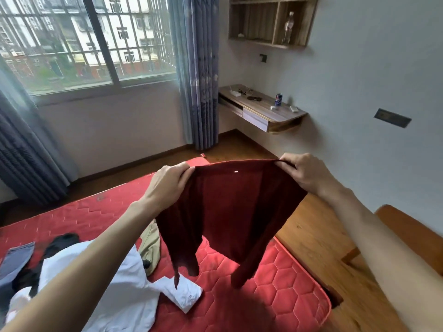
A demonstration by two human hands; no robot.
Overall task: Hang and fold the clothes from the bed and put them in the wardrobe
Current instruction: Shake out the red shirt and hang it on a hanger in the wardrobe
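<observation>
A dark red garment (pixel 230 212) hangs in the air above the red quilted mattress (pixel 275 283). My left hand (pixel 167 183) grips its upper left corner and my right hand (pixel 304 173) grips its upper right corner, stretching the top edge between them. Its lower parts dangle toward the mattress. A white shirt (pixel 115 279) lies crumpled on the bed under my left forearm. Beside it lie a khaki garment (pixel 149 243), a black garment (pixel 60 243) and a blue denim piece (pixel 16 259). No wardrobe is in view.
The wooden bed frame (pixel 318 248) runs along the mattress's right side, close to the white wall. A floating desk (pixel 263 109) with a can and small items is fixed to the far wall. Curtains (pixel 199 80) flank a barred window. Wooden floor lies beyond the bed.
</observation>
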